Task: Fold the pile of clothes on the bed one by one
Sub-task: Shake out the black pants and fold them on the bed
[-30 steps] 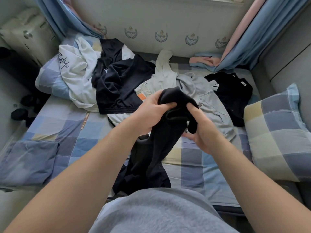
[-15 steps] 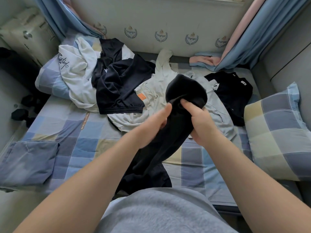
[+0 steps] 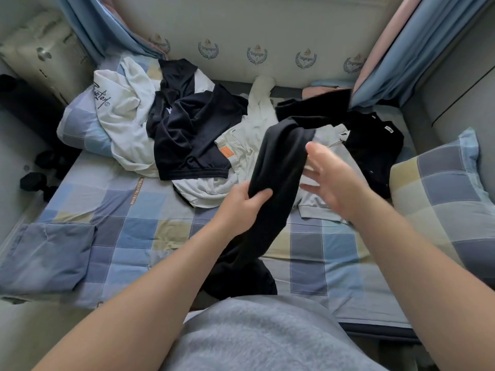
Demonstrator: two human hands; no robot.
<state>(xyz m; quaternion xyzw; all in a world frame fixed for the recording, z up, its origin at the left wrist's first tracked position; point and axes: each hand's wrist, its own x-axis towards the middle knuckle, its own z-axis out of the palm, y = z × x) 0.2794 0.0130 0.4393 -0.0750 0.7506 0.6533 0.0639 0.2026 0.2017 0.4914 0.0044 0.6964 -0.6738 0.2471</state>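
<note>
left hand [image 3: 242, 207] fingers clamped on black garment [image 3: 281, 162], right hand [image 3: 330, 180] fingers apart beside it

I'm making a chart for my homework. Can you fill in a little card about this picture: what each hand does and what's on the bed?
left hand: grips the black garment
right hand: open, beside the black garment, blurred
black garment: lifted, lower end on the bed
pile: unfolded clothes, far side of the bed
pillow: right edge
</note>
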